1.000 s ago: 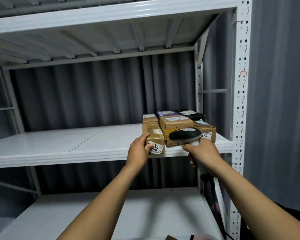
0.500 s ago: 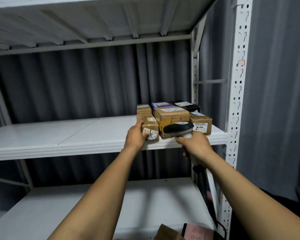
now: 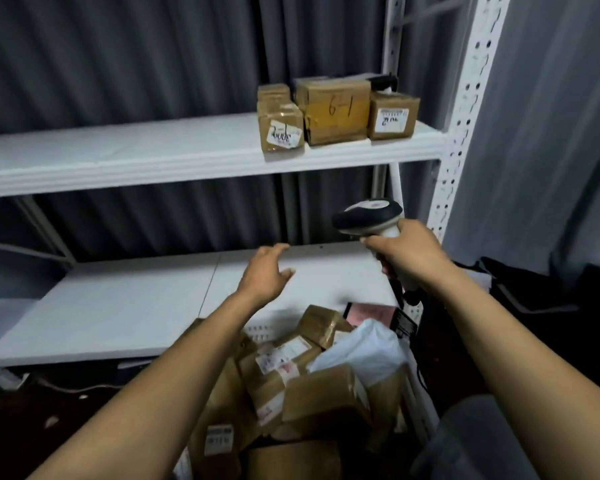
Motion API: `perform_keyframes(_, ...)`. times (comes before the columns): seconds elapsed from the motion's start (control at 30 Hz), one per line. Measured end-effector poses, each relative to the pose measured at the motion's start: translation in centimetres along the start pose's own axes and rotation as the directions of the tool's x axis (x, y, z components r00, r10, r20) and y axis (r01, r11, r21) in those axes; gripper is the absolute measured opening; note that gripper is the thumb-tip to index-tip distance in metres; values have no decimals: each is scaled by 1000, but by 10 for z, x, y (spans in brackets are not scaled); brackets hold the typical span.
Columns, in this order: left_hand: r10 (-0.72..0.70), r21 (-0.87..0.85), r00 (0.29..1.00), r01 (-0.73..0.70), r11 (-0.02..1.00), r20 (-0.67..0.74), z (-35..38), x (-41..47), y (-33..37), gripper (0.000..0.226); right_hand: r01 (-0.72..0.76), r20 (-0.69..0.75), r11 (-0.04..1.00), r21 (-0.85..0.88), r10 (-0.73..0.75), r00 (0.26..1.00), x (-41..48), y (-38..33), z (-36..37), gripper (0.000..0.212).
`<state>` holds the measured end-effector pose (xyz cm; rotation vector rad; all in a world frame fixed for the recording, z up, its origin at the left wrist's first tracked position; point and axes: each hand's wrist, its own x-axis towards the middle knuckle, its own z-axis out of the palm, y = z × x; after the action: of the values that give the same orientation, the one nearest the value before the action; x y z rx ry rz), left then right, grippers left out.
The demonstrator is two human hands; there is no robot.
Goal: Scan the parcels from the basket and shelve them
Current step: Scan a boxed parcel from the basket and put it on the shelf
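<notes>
The right grip (image 3: 407,252) is clenched around the handle of a scanner (image 3: 368,216), whose dark head points left, below the upper shelf (image 3: 153,157). The left grip (image 3: 265,273) is released, with its fingers loosely spread and holding nothing. It hangs in front of the lower shelf (image 3: 118,306) and above the basket (image 3: 262,332).

The basket stands below both arms, piled with parcels: brown boxes (image 3: 321,393) with white labels, a white plastic bag (image 3: 364,348) and a dark packet with a pink label (image 3: 371,311) at the far side.

More parcels stand at the right end of the upper shelf, beside the white post (image 3: 465,98). In the front row, side by side, are a small box with a torn label (image 3: 280,129), a box marked "6-1" (image 3: 335,112) and a box with a written label (image 3: 392,116). More boxes sit behind them.
</notes>
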<state>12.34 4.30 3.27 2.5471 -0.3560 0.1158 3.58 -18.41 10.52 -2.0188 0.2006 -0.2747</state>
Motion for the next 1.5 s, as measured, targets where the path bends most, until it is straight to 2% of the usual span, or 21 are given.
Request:
perform_keyframes(0.13, -10, -14, 979, 13, 1000, 203, 57, -38, -8, 54, -69, -9, 995, -77, 69, 998, -18, 51, 4, 13)
perform_keyframes(0.3, 84, -94, 936, -55, 994, 342, 117, -57, 16, 49, -141, 2, 964, -226, 146, 989, -35, 108, 0, 22)
perform_keyframes(0.43, 34, -63, 888, -6, 998, 458, 152, -55, 19, 68, -214, 1, 948, -237, 220, 975, -44, 149, -5, 27)
perform_keyframes(0.6, -41, -53, 879, 75, 996, 476, 170, -77, -4, 78, -209, 37, 966, -151, 217, 975, -45, 167, -8, 14)
perform_keyframes(0.67, -52, -66, 858, 100, 993, 511, 173, -90, -18, 85, -211, 40, 972, -106, 216, 975, -42, 167, -5, 19)
perform_keyframes(0.8, -21, 15, 808, 15, 1000, 589, 171, -109, -40, 113, -213, 38, 972, -95, 217, 975, -40, 169, 0, 21)
perform_keyframes(0.87, -20, 56, 820, -15, 998, 573, 171, -113, -46, 117, -207, 45, 973, -100, 212, 976, -40, 170, 1, 19)
perform_keyframes(1.03, 5, 13, 867, -13, 1000, 499, 160, -108, -42, 101, -194, 43, 977, -85, 198, 979, -46, 170, 3, 18)
perform_keyframes(1.13, -14, -130, 904, 77, 989, 426, 140, -106, -40, 97, -193, 99, 981, -4, 193, 976, -51, 168, 4, 16)
perform_keyframes(1.27, -122, -440, 935, 268, 857, 332, 109, -107, -33, 89, -204, 165, 962, 182, 175, 971, -53, 160, 12, 9)
perform_keyframes(1.37, -107, -466, 950, 240, 851, 293, 89, -111, -18, 85, -275, 209, 877, 393, 206, 956, -54, 150, 24, 8)
perform_keyframes(1.5, -63, -502, 965, 188, 844, 255, 76, -115, -12, 93, -380, 265, 721, 579, 274, 925, -54, 147, 38, 9)
